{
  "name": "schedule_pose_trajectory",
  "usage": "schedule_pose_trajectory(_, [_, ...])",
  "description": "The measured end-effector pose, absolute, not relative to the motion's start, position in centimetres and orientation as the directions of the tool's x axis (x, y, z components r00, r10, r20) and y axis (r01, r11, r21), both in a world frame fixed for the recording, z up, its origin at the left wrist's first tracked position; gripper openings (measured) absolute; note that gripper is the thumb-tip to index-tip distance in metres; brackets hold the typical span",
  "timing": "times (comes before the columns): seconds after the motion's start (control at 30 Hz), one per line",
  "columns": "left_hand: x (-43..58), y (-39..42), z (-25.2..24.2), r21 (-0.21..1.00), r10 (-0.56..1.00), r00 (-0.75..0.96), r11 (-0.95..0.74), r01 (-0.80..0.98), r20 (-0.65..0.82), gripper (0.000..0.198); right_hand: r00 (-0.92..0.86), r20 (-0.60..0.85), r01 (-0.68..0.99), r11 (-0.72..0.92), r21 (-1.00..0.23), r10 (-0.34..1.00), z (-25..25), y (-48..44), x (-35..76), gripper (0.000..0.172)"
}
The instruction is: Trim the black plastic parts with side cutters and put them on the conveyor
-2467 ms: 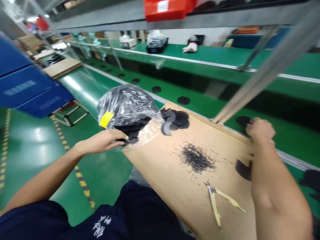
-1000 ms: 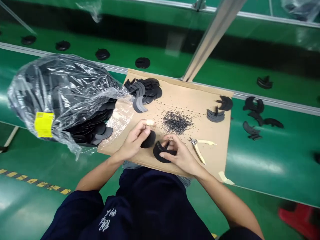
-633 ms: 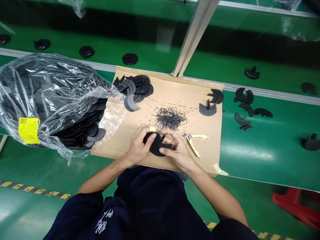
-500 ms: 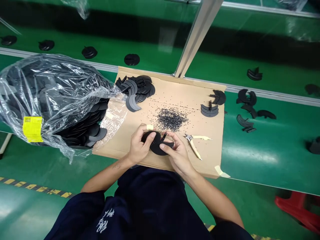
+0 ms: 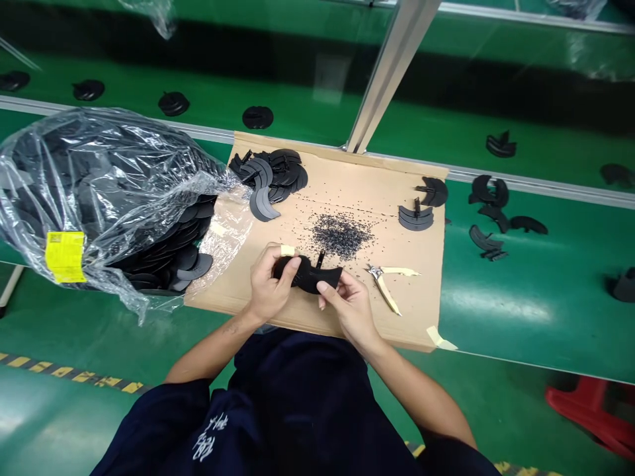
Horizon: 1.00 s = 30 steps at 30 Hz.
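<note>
Both of my hands grip black curved plastic parts [image 5: 310, 277] above the near side of a cardboard sheet [image 5: 391, 324]. My left hand [image 5: 270, 277] pinches the rounded left end between thumb and fingers. On the right end, my right hand [image 5: 350, 304] has its thumb on the front face and its fingers behind. A small stem sticks up from the middle. Whether these are one piece or two joined, I cannot tell. Beyond my hands lies a pile of small black bits [image 5: 342, 235]. Cutting pliers with pale yellow handles [image 5: 384, 284] lie open to the right.
A clear plastic bag [image 5: 114, 165] full of black parts stands at left. Stacked crescent parts [image 5: 278, 175] lie on the cardboard's back left, two crescent pieces [image 5: 417, 218] at its right. A conveyor [image 5: 208, 122] carrying black parts runs behind a metal post [image 5: 391, 73].
My hands have moved slightly left and apart, and the held parts have turned so they stretch out sideways. Parts on the conveyor have shifted slightly left.
</note>
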<state>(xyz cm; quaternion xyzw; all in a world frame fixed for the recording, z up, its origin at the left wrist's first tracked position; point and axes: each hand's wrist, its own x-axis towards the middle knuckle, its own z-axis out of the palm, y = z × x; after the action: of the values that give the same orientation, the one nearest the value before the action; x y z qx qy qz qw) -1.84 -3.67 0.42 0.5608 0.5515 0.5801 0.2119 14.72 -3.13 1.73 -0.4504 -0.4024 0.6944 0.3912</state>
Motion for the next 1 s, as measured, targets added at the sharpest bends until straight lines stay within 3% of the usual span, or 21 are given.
schedule_pose_trajectory(0.13, [-2.8, -3.5, 1.6, 0.82, 0.84, -0.24, -0.344, 0.457, 0.487, 0.007, -0.332, -0.299, -0.087, -0.345, -0.934, 0.894, 2.3, -2.3, 15.3, 0.044])
schedule_pose_trajectory(0.3, [-2.5, -2.4, 3.1, 0.689, 0.837, 0.035, -0.473, 0.549, 0.547, 0.01, -0.474, -0.297, -0.019, -0.347, -0.938, 0.829, 3.2, -2.1, 15.7, 0.045])
schedule_pose_trajectory(0.4, [-2.2, -2.0, 3.3, 0.633, 0.827, 0.114, -0.503, 0.589, 0.551, 0.013, -0.512, -0.294, 0.0, -0.342, -0.94, 0.807, 3.3, -2.0, 15.9, 0.043])
schedule_pose_trajectory(0.63, [-2.0, -2.4, 3.0, 0.657, 0.844, 0.144, -0.499, 0.565, 0.516, 0.012, -0.539, -0.301, 0.067, -0.316, -0.946, 0.787, 3.2, -2.0, 16.3, 0.043])
schedule_pose_trajectory(1.0, [-0.9, -3.0, 2.4, 0.687, 0.854, 0.041, -0.445, 0.574, 0.519, 0.007, -0.528, -0.26, 0.067, -0.266, -0.962, 0.809, 3.1, -2.1, 16.0, 0.043])
